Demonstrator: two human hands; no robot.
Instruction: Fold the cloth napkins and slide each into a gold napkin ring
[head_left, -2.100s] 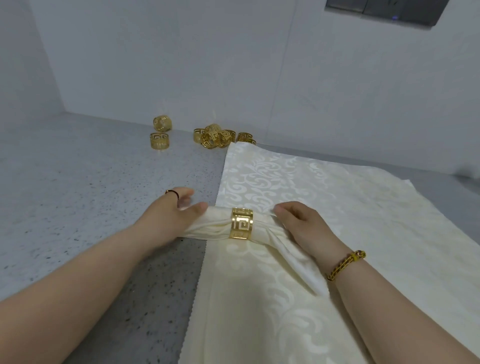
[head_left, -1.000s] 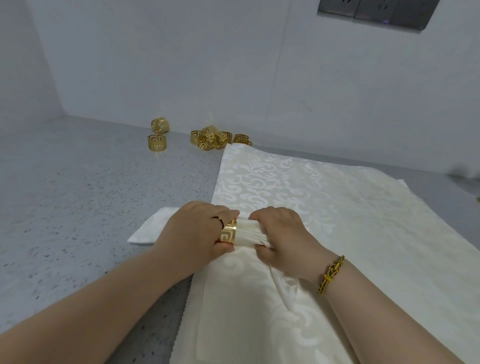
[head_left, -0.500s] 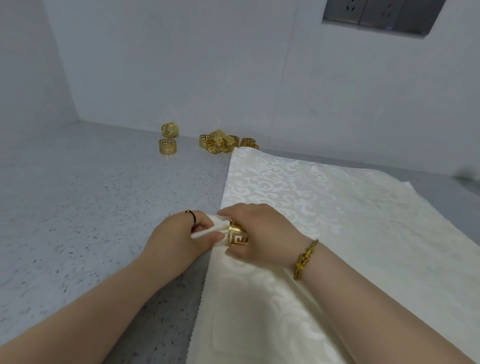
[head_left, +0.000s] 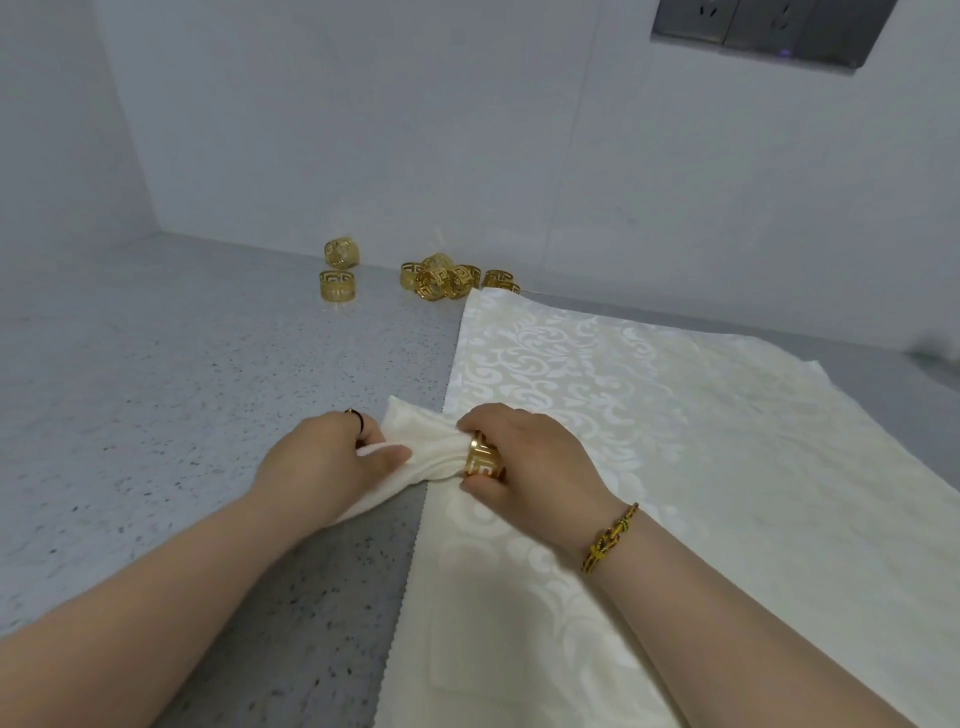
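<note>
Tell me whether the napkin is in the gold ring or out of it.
In. The napkin bunches out leftward from the gold ring, gripped by the left hand; the right hand holds the ring.

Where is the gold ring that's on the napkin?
Head view, centre: the gold ring is gripped by the right hand, around the folded napkin, at the spread cloth's left edge.

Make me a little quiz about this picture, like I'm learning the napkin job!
1. True or false: the right hand holds the gold ring.
2. What does the left hand grip? A) the napkin B) a spoon C) a cup
3. Fill in: the spare rings lie on the counter close to the back ____.

Key: 1 true; 2 A; 3 wall.
</note>
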